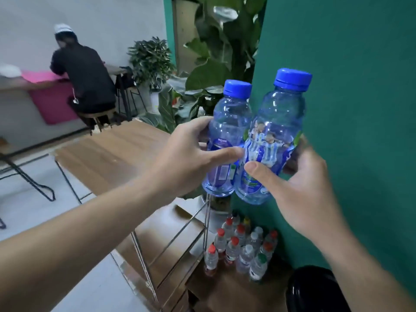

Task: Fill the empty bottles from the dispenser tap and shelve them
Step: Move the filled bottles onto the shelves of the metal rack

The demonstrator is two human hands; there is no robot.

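Observation:
Two blue-tinted plastic bottles with blue caps are held up side by side in front of a green wall. My left hand [191, 154] grips the left bottle [227, 131] around its middle. My right hand [299, 188] grips the right bottle [276, 122], which carries a printed label showing figures in striped shirts. Both bottles are upright and capped and touch each other. The dispenser tap is not in view.
Several small capped bottles [243, 248] stand grouped on a low wooden surface by the green wall [349, 86]. A metal-framed wooden shelf [171, 239] is below my arms. A wooden table [108, 154], potted plants [153, 61] and a seated person [83, 77] are to the left. A black round object [315, 289] is at bottom right.

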